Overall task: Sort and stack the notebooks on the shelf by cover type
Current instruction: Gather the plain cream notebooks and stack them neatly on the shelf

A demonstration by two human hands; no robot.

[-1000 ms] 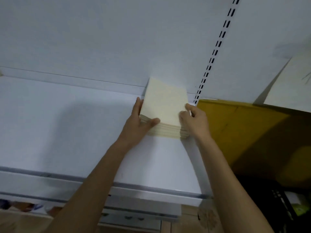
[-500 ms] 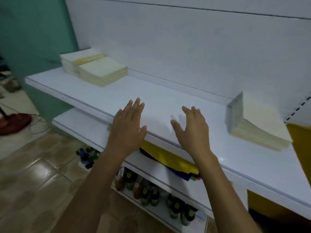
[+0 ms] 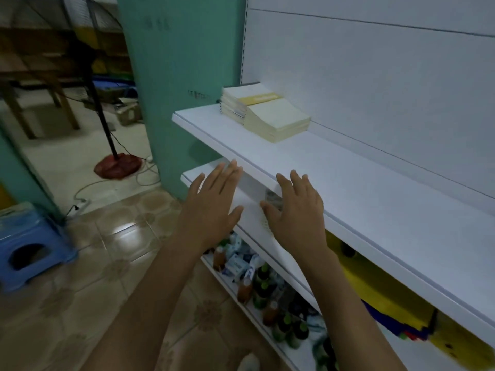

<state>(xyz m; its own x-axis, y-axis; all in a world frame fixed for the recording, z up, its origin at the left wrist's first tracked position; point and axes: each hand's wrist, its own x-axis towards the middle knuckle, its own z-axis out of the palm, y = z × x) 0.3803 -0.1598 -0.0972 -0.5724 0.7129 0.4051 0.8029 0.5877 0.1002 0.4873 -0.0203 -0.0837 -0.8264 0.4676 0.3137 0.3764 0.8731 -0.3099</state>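
Both hands have swung left along the shelf point(image 3: 361, 199). The left hand point(image 3: 211, 207) and right hand point(image 3: 294, 210) hover empty, fingers straight, at its front edge, probably heading for the notebooks point(image 3: 267, 111) at its left end, which likely await sorting.

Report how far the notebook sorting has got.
Done: a plain cream stack and a yellow-banded stack lie at the far end of the upper shelf. In hand: nothing; left hand and right hand hover open, empty. Left: whether those stacks are sorted cannot be told.
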